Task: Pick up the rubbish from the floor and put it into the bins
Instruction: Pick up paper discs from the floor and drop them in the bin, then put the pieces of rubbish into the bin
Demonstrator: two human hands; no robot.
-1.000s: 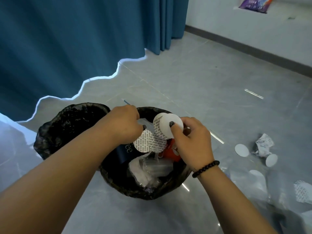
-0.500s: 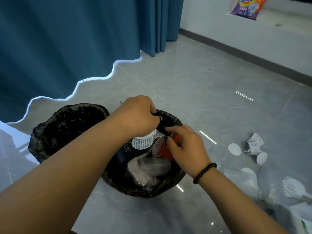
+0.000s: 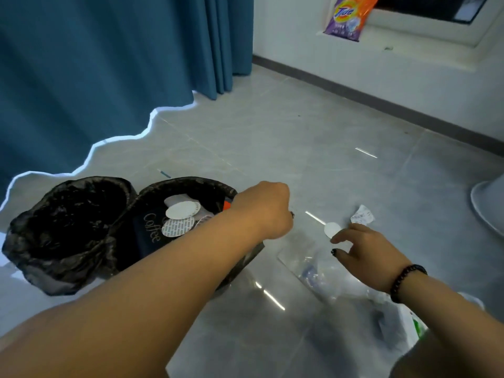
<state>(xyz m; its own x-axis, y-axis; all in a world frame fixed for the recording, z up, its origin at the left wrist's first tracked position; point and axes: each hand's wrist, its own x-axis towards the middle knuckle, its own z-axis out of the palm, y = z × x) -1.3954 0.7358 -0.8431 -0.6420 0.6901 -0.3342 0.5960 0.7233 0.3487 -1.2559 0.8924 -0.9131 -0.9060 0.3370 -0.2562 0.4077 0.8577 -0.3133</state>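
Two bins lined with black bags are sitting side by side on the grey tiled floor (image 3: 313, 137), close to the hem of the blue curtain (image 3: 81, 64). The left bin (image 3: 62, 227) is showing only dark liner, while the right bin (image 3: 215, 190) is holding round white discs (image 3: 181, 210), a patterned foil disc (image 3: 177, 227) and a dark pack printed "Coffee" (image 3: 148, 233). The left hand (image 3: 266, 210) is hanging over the right bin's far rim with its fingers curled under; I cannot tell whether it is holding anything. The right hand (image 3: 362, 251), wearing a dark bead bracelet (image 3: 406, 278), is reaching out low over the floor with fingers loosely spread and gripping nothing, its fingertips just beside a white disc (image 3: 331, 229) lying flat on the tiles. A crumpled white wrapper (image 3: 361, 215) is lying just beyond that disc. A clear plastic bag (image 3: 308, 259) is lying flat under and beside the right hand, and more plastic with a green edge (image 3: 409, 320) is lying near the forearm. Beyond the rubbish the floor is running open up to the dark skirting board (image 3: 381, 102) along the white wall. A white rounded base (image 3: 488, 211) is cutting in at the right edge, and a detergent packet (image 3: 349, 16) is leaning on the window ledge.
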